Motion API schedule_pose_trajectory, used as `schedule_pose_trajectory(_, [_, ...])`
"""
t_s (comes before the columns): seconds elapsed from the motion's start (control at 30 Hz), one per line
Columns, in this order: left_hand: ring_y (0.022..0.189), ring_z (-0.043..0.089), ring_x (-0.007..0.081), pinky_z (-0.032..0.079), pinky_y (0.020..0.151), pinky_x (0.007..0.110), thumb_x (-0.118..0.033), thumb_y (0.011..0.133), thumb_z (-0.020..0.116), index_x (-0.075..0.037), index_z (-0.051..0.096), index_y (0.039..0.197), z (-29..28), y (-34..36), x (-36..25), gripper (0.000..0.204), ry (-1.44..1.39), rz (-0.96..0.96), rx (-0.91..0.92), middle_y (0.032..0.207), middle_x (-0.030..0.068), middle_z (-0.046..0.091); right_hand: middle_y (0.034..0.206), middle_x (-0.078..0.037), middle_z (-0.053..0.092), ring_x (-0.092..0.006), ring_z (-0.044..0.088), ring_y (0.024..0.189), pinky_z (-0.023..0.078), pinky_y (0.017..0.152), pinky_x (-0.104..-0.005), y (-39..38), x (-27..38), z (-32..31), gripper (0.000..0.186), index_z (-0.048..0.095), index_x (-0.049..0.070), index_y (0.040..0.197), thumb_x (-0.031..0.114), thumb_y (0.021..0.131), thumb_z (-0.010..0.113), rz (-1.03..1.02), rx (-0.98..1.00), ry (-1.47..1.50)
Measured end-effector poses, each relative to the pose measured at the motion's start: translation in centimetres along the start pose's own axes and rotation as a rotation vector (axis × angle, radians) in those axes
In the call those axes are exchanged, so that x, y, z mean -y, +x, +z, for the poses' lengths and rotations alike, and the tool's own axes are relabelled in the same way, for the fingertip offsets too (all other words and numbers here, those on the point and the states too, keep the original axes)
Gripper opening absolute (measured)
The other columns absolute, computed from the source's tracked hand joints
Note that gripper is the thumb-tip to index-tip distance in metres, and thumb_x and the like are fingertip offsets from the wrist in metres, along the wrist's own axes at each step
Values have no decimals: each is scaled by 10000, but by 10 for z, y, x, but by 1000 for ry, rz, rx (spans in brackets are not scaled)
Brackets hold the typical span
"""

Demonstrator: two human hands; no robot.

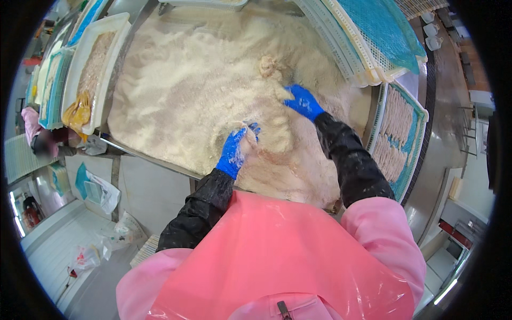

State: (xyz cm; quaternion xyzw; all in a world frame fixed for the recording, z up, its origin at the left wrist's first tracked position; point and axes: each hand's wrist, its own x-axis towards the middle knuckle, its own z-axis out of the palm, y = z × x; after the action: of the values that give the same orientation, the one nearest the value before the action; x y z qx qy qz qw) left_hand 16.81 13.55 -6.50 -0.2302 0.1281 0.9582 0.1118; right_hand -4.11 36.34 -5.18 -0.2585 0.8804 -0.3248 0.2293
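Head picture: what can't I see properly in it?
In the head view:
Blue-gloved left hand: pale powder obscures what it grips, if anything.
Blue-gloved right hand: its back hides the palm.
White plastic tray, top: cut off by the picture's edge.
Lumpy pale piece: powder hides its surface.

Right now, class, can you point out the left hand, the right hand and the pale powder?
Left hand (pixel 232 154): head view, its gloved back.
Right hand (pixel 305 103): head view, its gloved back.
Pale powder (pixel 165 93): head view, bare surface leftward.

I record the left hand (pixel 232 154) partly curled; the right hand (pixel 305 102) sits farther forward, fingers (pixel 293 91) apart, pointing left.
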Motion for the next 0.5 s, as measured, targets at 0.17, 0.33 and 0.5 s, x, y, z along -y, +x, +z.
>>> schedule_pose_trajectory(0.17, [1082, 554, 163, 434, 955, 304, -56, 905, 582, 13, 478, 1282, 38, -22, -3, 397, 1084, 518, -171, 1182, 122, 587, 1054, -170, 653, -280, 617, 979, 466, 860, -360, -28, -2, 10, 375, 633, 38, 1104, 268, 813, 685, -34, -159, 410])
schedule_pose_trajectory(0.33, [1080, 565, 189, 415, 984, 333, -73, 914, 559, 8, 478, 1280, 68, -20, -5, 384, 852, 585, -214, 1162, 111, 603, 999, -131, 660, -325, 597, 965, 453, 823, -426, 35, 8, 4, 309, 677, 92, 976, 310, 758, 712, 207, -583, 67])
schedule_pose_trajectory(0.5, [1007, 580, 202, 413, 989, 383, -180, 952, 492, -16, 471, 1293, 58, -7, -9, 378, 407, 509, -67, 1112, 113, 621, 1010, -105, 659, -343, 570, 1006, 416, 845, -491, 52, 27, 23, 316, 695, 145, 917, 374, 703, 738, 275, -516, -64])
